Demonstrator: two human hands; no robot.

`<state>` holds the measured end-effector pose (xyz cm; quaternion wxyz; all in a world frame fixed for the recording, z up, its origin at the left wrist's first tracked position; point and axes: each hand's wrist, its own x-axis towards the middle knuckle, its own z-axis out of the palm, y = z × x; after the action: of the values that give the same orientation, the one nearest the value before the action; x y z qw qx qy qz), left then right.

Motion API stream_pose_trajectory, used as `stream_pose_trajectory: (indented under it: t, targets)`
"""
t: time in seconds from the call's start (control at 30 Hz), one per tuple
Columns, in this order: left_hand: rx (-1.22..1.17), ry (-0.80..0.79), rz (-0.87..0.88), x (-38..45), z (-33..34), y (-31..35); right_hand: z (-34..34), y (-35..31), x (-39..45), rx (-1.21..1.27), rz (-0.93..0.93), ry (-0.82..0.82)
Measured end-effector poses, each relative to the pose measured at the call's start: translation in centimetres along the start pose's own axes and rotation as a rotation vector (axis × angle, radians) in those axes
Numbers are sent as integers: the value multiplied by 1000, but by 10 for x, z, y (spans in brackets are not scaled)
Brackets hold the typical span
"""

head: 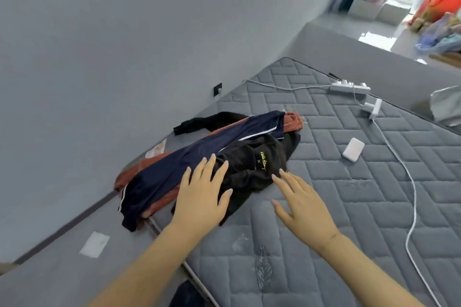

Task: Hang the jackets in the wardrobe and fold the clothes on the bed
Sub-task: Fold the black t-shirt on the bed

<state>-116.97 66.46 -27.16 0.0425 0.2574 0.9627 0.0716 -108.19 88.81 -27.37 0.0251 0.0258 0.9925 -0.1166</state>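
A pile of clothes lies at the left edge of the grey quilted mattress [349, 182]. On top stretches a navy garment [199, 157] with a white stripe, over a rust-coloured one [294, 121]. A black garment [252, 164] with yellow-green lettering lies at the near right of the pile. My left hand [202, 192] is flat with straight fingers over the black and navy fabric. My right hand [299, 197] is spread just right of the black garment, its fingertips at the fabric's edge. Neither hand holds anything.
A white power strip [349, 87] and an adapter [373, 107] lie near the far edge, with a white cable [412, 207] running down the right side. A small white box [353, 149] sits mid-mattress. The grey wall [99, 57] borders the bed's left side.
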Motion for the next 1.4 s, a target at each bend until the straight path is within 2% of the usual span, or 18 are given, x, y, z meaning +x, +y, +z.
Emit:
stream_pose_trajectory:
  t: [0.17,0.27,0.43,0.53,0.6,0.63,0.7,0.77,0.9,1.0,1.07,1.13,1.2,1.23,1.3,1.33,1.4]
  targets:
    - [-35,-188,145,136,78,-40,64,20,99,73,217,-59]
    - [-26,-255,252,199,141,-41,108,40,134,140,342,-3]
    - [-188,-422,304,258,268,-26,215,83,156,486,635,35]
    - [102,-403,410,269,326,-34,274,93,160,731,869,91]
    - [217,-329,422,279,345,-48,305,92,159,858,983,117]
    - [198,-266,425,285,349,-56,316,90,160,928,1019,129]
    - [-70,-185,416,301,347,-73,333,85,166,1058,1075,133]
    - [-425,-161,250,320,331,-88,344,79,179,1142,1122,116]
    - [-908,1,-344,362,294,-132,355,74,219,1444,1275,157]
    - [-1082,-119,-589,376,282,-172,360,73,245,1586,1340,168]
    - [-1047,-211,-681,368,276,-183,361,71,256,1653,1371,210]
    - [-852,-108,-536,349,265,-174,363,66,260,1634,1369,273]
    - [-654,61,-167,319,256,-151,361,61,254,1627,1305,411]
    - [-566,82,34,304,255,-138,358,58,246,1624,1254,493]
    - [-405,-32,338,275,263,-113,346,52,219,1575,1184,616]
    - [-354,-124,401,263,270,-102,339,49,202,1542,1176,648]
    - [-397,-285,377,245,283,-84,331,42,162,1480,1198,665]
